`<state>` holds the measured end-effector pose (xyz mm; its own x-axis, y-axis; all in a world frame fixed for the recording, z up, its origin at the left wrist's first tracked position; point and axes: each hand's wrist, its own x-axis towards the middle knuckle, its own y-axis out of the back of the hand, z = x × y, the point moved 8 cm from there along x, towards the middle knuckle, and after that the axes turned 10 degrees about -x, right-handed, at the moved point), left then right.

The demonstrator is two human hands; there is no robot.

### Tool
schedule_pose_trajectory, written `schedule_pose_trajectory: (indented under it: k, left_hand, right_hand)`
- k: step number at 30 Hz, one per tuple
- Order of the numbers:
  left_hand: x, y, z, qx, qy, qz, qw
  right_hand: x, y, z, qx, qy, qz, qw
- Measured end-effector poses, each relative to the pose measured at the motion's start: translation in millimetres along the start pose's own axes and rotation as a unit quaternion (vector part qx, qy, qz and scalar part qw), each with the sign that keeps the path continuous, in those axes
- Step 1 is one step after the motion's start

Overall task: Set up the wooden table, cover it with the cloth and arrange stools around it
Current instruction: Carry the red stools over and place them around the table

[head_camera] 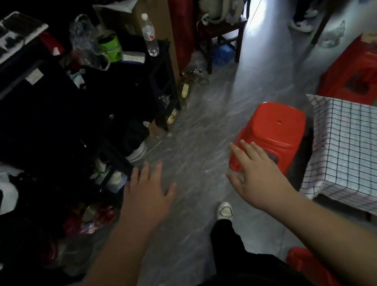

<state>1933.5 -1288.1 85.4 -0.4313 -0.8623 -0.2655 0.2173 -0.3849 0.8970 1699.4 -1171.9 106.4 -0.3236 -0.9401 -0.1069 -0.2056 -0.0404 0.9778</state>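
On the dark cluttered shelf at the far left stands a clear plastic bottle (149,35) whose red-and-white label is too blurred to read. The left hand (147,194) hangs spread and empty over the bare floor (187,128). The right hand (256,174), fingers splayed and holding nothing, overlaps the near corner of the red plastic stool (277,128); contact cannot be told, and the stool stands just beside the surface draped in the checked cloth (363,151).

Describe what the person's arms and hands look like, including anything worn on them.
Both arms are bare right down to the frame edge, with no sleeve in view. The left hand and right hand wear no gloves, and no watch, bracelet or ring shows on either.
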Motion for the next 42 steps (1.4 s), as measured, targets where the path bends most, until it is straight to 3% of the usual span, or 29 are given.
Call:
schedule_pose_trajectory:
  k: [4,10,15,19,26,34,42]
  left_hand:
    - [84.9,15.5,10.1,0.001,-0.012,-0.008,1.0]
    - [210.8,55.2,54.4,0.013,-0.01,-0.015,1.0]
    - [300.0,74.0,90.4,0.01,-0.043,-0.007,0.999]
    - [363.8,69.0,109.8,-0.001,-0.055,-0.045,0.997]
    - [499.8,60.9,185.7,0.004,-0.171,-0.113,0.979]
    - [599.3,38.3,321.6,0.081,-0.392,-0.191,0.896]
    - [593.8,-23.0,430.0,0.147,-0.539,-0.251,0.79]
  right_hand:
    - [70.0,5.1,35.1,0.017,-0.019,0.023,0.999]
    - [192.4,0.9,83.9,0.017,-0.042,-0.026,0.999]
    - [284.9,19.8,110.4,0.007,-0.059,-0.02,0.998]
    - [325.5,18.9,128.4,0.002,-0.086,-0.04,0.996]
    - [378.9,23.8,176.9,0.002,-0.224,-0.034,0.974]
    - [377.2,40.6,214.1,0.059,-0.47,-0.003,0.881]
    - [314.2,27.0,227.0,0.133,-0.639,0.049,0.756]
